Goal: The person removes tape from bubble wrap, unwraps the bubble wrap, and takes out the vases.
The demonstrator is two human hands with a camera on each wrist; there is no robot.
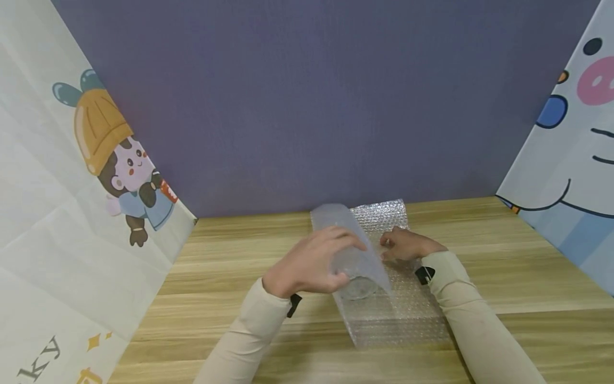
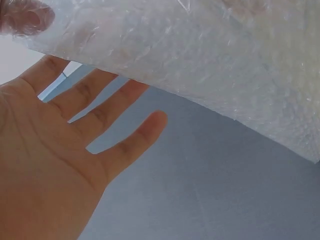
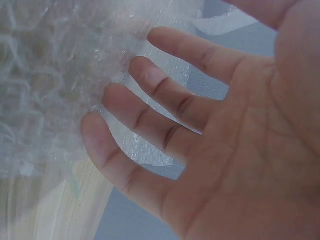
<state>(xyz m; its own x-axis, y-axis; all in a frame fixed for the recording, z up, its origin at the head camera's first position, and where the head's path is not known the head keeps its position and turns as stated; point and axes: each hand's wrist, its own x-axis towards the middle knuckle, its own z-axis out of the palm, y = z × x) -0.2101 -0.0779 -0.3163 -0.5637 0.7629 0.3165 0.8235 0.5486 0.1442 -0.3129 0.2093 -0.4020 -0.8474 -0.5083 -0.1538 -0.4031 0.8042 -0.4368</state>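
A sheet of clear bubble wrap [image 1: 417, 298] lies on the table, its left part raised and folded over a clear round object [image 1: 358, 288], whose circular end shows at the near side. My left hand [image 1: 314, 261] arches over the raised flap [image 1: 331, 216]; in the left wrist view the hand [image 2: 65, 135] has its fingers spread, some tips hidden by the bubble wrap [image 2: 170, 50]. On the right part of the sheet is my right hand [image 1: 408, 246]. The right wrist view shows this hand [image 3: 225, 125] with loosely bent fingers, their tips at the wrap [image 3: 45, 75].
The wood-patterned table [image 1: 230, 256] extends on both sides of the wrap. Behind it stands a plain dark purple-grey panel [image 1: 307, 106]. Side panels with cartoon prints stand at the left [image 1: 38, 186] and right [image 1: 542, 165].
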